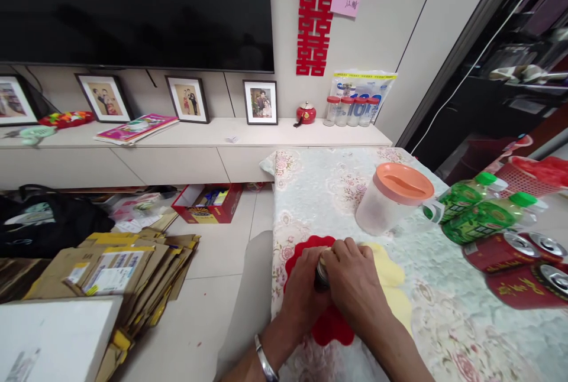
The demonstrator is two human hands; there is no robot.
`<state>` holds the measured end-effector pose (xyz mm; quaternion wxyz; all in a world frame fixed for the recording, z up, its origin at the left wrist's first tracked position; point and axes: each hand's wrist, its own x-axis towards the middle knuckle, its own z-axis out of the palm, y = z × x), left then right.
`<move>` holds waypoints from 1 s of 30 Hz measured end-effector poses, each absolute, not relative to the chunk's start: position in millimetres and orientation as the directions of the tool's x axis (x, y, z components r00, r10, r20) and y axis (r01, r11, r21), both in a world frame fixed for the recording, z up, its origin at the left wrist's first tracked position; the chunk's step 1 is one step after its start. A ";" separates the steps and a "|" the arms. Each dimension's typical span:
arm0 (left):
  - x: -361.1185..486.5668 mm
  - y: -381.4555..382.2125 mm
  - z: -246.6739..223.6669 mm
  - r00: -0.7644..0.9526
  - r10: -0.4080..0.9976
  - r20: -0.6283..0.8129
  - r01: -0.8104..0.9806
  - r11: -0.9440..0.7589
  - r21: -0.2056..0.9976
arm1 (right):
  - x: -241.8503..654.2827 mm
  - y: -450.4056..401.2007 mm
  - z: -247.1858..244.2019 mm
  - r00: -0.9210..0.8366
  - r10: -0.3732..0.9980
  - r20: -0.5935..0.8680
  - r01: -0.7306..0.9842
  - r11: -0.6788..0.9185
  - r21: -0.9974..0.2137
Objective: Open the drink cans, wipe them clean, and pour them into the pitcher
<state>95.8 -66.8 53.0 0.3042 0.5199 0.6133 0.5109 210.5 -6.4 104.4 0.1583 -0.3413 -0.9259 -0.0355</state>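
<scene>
Both hands are together over a red scalloped mat [333,326] on the flower-patterned tablecloth [323,193]. My left hand [304,287], with a silver bracelet on its wrist, is wrapped round a small dark jar [321,275]. My right hand [352,269] closes over the jar's top from the right, its fingers curled. Most of the jar is hidden by the hands. A pale yellow scalloped mat [390,278] lies partly under my right forearm. Beyond it stands a clear plastic pitcher [377,210] with an orange lid.
Green-capped bottles [479,219] and red cans [528,281] are at the table's right. Behind are a low white cabinet [199,133] with photo frames, a red pot [306,113] and glass jars. Flattened cardboard [164,275] and a red box [208,210] lie on the floor at left.
</scene>
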 end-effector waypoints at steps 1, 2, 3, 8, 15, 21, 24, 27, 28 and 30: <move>95.8 -67.0 52.8 -0.276 0.948 0.158 0.331 -0.061 0.942 | 212.8 -5.9 104.8 -0.739 0.594 0.317 0.613 0.788 -0.048; 95.6 -67.2 52.5 -0.276 0.948 0.159 0.338 -0.059 0.939 | 215.7 -5.2 105.1 -0.758 0.570 0.317 0.585 0.809 -0.058; 95.1 -67.3 52.1 -0.275 0.948 0.160 0.344 -0.058 0.937 | 219.0 -4.4 105.4 -0.773 0.549 0.319 0.558 0.827 -0.071; 92.6 -68.3 46.5 -0.244 0.958 0.151 0.341 -0.061 0.938 | 238.6 0.3 107.8 -0.814 0.497 0.301 0.486 0.866 -0.117; 93.6 -66.5 38.2 -0.250 0.958 0.139 0.369 -0.038 0.928 | 235.1 4.0 109.8 -0.728 0.624 0.284 0.642 0.766 -0.040; 95.3 -67.9 50.0 -0.267 0.958 0.107 0.357 -0.004 0.934 | 211.8 -9.2 109.9 -0.751 0.565 0.341 0.595 0.803 -0.019; 95.4 -68.9 47.8 -0.263 0.960 0.098 0.362 0.003 0.932 | 221.5 -8.4 107.6 -0.789 0.498 0.361 0.514 0.856 -0.056; 94.3 -68.2 40.4 -0.246 0.962 0.115 0.364 -0.018 0.931 | 241.8 -2.6 104.0 -0.796 0.475 0.375 0.482 0.872 -0.082; 93.9 -67.8 37.9 -0.244 0.963 0.118 0.364 -0.022 0.931 | 248.9 -0.4 103.0 -0.793 0.483 0.373 0.491 0.868 -0.080; 92.9 -67.3 33.8 -0.242 0.963 0.117 0.358 -0.023 0.934 | 261.1 3.5 101.1 -0.772 0.522 0.363 0.538 0.841 -0.065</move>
